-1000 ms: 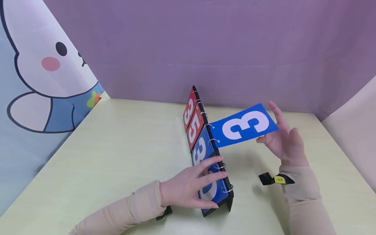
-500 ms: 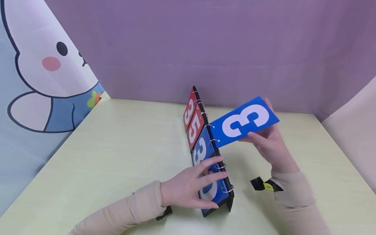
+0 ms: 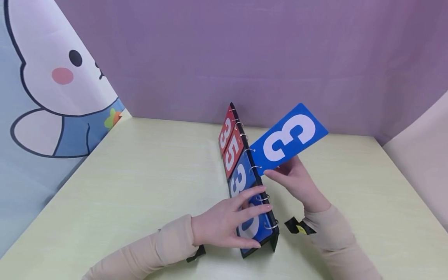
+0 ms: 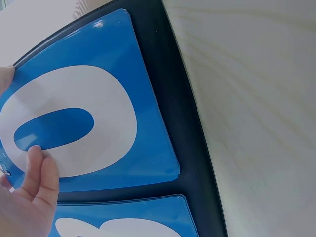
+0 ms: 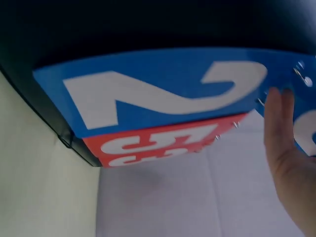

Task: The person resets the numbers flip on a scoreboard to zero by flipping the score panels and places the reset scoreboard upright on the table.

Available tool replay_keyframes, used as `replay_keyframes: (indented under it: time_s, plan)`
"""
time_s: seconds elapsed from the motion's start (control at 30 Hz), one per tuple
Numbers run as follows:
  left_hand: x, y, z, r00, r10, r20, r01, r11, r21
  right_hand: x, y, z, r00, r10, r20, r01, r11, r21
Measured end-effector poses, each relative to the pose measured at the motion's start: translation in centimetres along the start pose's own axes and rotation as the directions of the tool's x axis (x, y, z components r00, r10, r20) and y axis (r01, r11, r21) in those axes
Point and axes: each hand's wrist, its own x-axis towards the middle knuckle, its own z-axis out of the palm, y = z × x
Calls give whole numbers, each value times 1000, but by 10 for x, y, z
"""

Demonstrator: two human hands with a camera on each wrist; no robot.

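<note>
A black tabletop flip scoreboard [image 3: 259,177] stands with red and blue number cards hung on metal rings. My left hand [image 3: 227,223] rests across its near blue 0 card [image 4: 113,168], fingers reaching the top edge, thumb by the near end. A blue 3 card [image 3: 290,134] is raised off the board, tilted upward over the far side. My right hand [image 3: 297,181] is under and behind it, close to the rings. In the right wrist view its straight fingers [image 5: 279,118] touch the card near the rings; the head view hides most fingers behind the card.
Red 3 [image 3: 225,132] and 5 cards [image 3: 231,153] hang at the scoreboard's far end. On the back side hangs a blue 2 card [image 5: 163,91]. The pale tabletop [image 3: 157,175] ends at a purple curtain [image 3: 245,58] behind.
My right hand has moved left along the raised 3 card, from its outer end to near the rings. The card has tilted further upward. My left hand has stayed in place.
</note>
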Motion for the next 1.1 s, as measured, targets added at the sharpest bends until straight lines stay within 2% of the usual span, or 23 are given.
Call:
replay_keyframes:
  time_s: [0.13, 0.33, 0.4, 0.5, 0.6, 0.77, 0.97, 1.1]
  plan:
    - [0, 0, 0, 1000, -2, 4, 2, 1000, 0, 0, 2, 5, 1000, 8, 2, -8, 1000, -30]
    - [0, 0, 1, 1000, 4, 0, -4, 1000, -4, 1, 4, 10, 1000, -7, -22, 4, 992, -126]
    - [0, -1, 1, 999, 26, -20, -26, 1000, 15, 2, 6, 12, 999, -47, -25, 42, 988, -146]
    - [0, -2, 2, 997, 56, -46, -54, 997, 51, 4, 8, 13, 988, -152, -19, 146, 975, -169]
    - [1, -2, 2, 997, 58, -48, -54, 995, 80, 7, 10, 14, 965, -262, 6, 258, 945, -202]
    - [1, 2, 0, 1000, -9, -4, 9, 998, 59, 11, 11, 12, 928, -372, 41, 366, 881, -301]
    - [1, 3, -1, 999, -34, 10, 34, 999, 43, 13, 12, 10, 897, -429, 102, 434, 818, -376]
    - [1, 1, 0, 1000, 3, -11, -2, 998, 65, 14, 12, 9, 887, -429, 170, 460, 787, -412]
